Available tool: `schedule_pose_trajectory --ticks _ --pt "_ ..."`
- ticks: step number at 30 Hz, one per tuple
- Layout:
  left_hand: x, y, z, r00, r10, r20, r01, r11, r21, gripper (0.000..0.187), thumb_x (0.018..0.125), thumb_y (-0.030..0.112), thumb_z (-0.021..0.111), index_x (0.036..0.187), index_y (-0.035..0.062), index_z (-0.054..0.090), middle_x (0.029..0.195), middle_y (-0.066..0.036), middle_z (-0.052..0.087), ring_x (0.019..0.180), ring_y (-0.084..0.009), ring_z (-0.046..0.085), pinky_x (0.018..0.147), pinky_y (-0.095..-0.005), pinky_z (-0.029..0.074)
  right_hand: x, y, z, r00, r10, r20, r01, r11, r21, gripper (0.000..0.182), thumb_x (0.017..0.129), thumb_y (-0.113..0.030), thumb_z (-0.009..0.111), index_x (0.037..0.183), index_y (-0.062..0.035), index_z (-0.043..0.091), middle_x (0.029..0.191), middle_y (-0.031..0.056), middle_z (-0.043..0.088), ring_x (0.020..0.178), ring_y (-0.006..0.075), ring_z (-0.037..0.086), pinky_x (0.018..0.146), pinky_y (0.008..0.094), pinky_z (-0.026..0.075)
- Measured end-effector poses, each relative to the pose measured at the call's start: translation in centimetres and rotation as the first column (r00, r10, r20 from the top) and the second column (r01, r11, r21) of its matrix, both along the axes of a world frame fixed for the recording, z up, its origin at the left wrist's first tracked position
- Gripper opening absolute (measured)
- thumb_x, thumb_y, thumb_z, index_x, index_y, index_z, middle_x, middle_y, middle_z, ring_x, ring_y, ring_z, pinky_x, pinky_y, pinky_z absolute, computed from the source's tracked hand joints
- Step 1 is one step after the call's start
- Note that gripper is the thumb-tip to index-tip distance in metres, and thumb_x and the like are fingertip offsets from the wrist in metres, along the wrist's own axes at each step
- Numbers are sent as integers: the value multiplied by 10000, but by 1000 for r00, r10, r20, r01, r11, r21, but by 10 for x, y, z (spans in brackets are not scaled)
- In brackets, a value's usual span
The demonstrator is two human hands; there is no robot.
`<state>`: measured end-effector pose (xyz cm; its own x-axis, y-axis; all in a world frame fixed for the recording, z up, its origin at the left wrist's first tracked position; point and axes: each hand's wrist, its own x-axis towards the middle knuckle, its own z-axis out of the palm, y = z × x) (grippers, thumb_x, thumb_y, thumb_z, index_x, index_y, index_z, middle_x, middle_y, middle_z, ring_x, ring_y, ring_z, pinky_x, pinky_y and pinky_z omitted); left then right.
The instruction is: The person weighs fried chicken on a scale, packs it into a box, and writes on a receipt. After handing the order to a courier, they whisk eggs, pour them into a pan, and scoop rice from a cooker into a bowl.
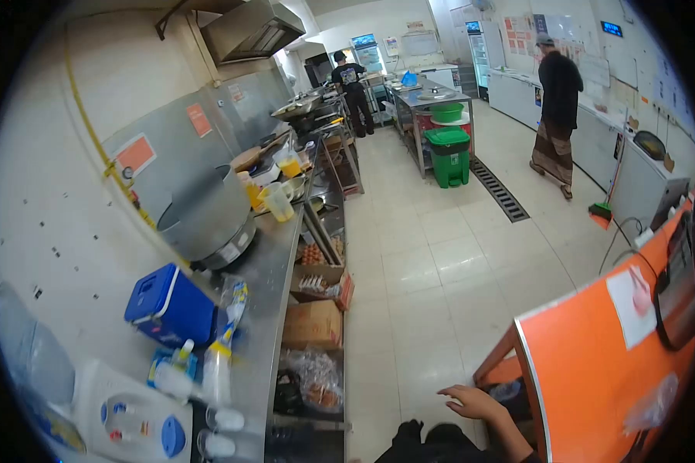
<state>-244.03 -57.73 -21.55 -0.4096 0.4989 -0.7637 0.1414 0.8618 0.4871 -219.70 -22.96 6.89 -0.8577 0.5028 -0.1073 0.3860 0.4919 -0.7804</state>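
Observation:
My right hand (471, 403) is low in the view, right of centre, beside the orange table (579, 363). Its fingers are apart and nothing is in them. My left hand does not show. To the left runs a steel counter (266, 285) with a large metal pot (208, 224), a blue cooler box (170, 305), a plastic jug (276, 202), bottles and cups. A white water dispenser (135, 417) stands at the lower left.
A green bin (448, 157) stands by a steel table (428, 96). One person (557, 108) walks at the right near white freezers; another (350, 89) stands at the back. A broom (601, 210) leans at the right. Boxes (313, 324) sit under the counter.

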Motion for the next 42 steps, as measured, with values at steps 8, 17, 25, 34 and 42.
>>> schedule_pose_trajectory --ticks 8,17,25,34,42 --pt "-237 481 100 979 -116 -165 198 713 672 314 902 222 456 1152 32 475 1060 -127 584 991 -199 550 856 -292 416 -19 211 -67 820 -572 36 567 819 87 345 752 -94 559 1091 -34 531 951 173 596 894 307 578 789 366 455" --pt "-330 749 246 989 -87 119 -35 643 765 334 896 140 462 1214 41 432 1153 -77 533 1020 -151 512 858 -268 394 -309 602 17 938 -340 72 287 875 390 327 750 -116 584 1068 -58 536 1016 157 571 925 328 544 798 399 445" --pt "-481 908 276 933 173 317 -361 422 832 327 916 123 434 1216 -5 414 1143 -112 536 1034 -165 517 898 -269 386 -653 814 62 914 386 -127 -319 876 363 327 799 -107 553 1120 -66 514 1061 135 565 943 301 556 814 364 448" --pt "-713 1078 344 550 810 202 -305 -31 952 342 881 94 463 1196 -17 387 1168 -109 456 1063 -201 458 916 -312 348 -913 1077 112 897 -28 -442 154 955 252 330 814 -104 537 1142 -77 512 1028 77 599 882 189 573 695 299 448" --pt "-817 1168 324 -242 944 223 -268 -286 920 357 909 252 400 1198 44 369 1180 -86 436 1054 -181 439 869 -313 327 -1286 1064 253 325 748 -579 -543 648 533 327 842 -145 500 1142 -15 498 1171 136 511 1102 266 474 931 325 350"
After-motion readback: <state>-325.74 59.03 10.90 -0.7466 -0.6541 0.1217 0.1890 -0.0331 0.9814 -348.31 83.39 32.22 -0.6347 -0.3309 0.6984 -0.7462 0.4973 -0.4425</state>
